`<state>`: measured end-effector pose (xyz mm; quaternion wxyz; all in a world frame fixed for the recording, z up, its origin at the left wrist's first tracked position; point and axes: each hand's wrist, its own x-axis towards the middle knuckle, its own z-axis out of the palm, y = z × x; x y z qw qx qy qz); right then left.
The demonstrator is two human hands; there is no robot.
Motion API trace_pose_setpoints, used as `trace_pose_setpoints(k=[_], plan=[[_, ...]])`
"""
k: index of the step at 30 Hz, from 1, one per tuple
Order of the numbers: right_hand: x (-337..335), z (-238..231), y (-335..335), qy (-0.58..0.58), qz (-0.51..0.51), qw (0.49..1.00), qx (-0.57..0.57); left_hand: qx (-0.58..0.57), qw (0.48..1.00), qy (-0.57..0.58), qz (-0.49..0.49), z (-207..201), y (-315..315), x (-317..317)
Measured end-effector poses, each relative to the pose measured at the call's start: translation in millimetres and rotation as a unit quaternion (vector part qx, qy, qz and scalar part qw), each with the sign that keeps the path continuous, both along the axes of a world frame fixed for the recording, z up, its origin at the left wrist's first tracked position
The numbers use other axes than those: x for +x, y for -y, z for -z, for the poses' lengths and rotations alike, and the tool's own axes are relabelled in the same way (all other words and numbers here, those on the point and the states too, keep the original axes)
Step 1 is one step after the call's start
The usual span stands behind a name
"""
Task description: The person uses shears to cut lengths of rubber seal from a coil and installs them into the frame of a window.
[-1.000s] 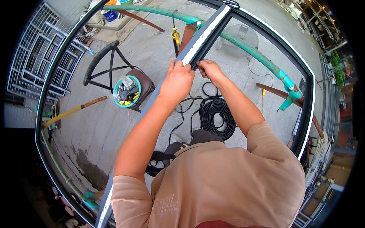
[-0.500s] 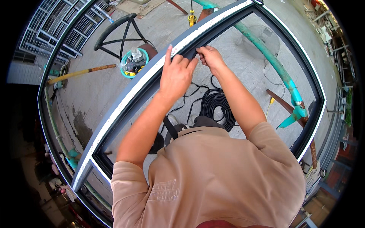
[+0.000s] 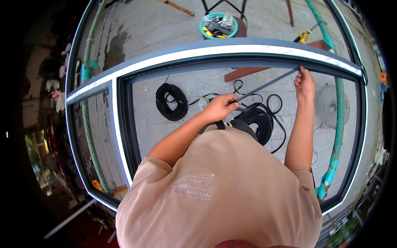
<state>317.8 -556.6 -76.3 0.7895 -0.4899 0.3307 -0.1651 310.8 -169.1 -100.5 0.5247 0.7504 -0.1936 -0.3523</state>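
A large grey window frame point(image 3: 215, 50) with white facing strips lies in front of me, seen from above. A thin dark grey sealing strip point(image 3: 269, 83) stretches slantwise between my hands. My left hand point(image 3: 221, 107) grips its lower end, near my body and inside the large pane opening. At its upper end my right hand point(image 3: 305, 84) pinches the strip against the inner edge of the frame's long crossbar. The fingertips of the right hand touch the black channel there. A coil of black strip point(image 3: 264, 124) lies on the ground below my hands.
Another black roll point(image 3: 171, 102) lies on the floor to the left. Green pipes point(image 3: 340, 107) run under the frame at both sides. Beyond the crossbar stand a turquoise basket point(image 3: 202, 29) of small parts and a yellow power tool point(image 3: 304, 37).
My view has swung left, so the crossbar now runs across. My hands, close together before, are spread apart with the strip taut between them; the left hand has drawn back toward my body.
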Motion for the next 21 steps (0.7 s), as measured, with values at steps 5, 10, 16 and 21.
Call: trace_pose_setpoints(k=[5, 10, 16, 21], plan=[[-5, 4, 11, 0.013, -0.006, 1.0, 0.021, 0.1, 0.993, 0.07, 0.008, 9, -65, -7], [-4, 2, 13, 0.007, -0.015, 1.0, 0.018, 0.147, 0.977, 0.157, -0.004, 26, -112, -11], [-1, 7, 17, 0.01, 0.01, 1.0, 0.022, 0.18, 0.939, 0.29, -0.035, 18, -147, 19], [-3, 7, 17, 0.008, 0.02, 0.999, 0.028, 0.273, 0.926, 0.259, 0.014, 7, -165, 30]])
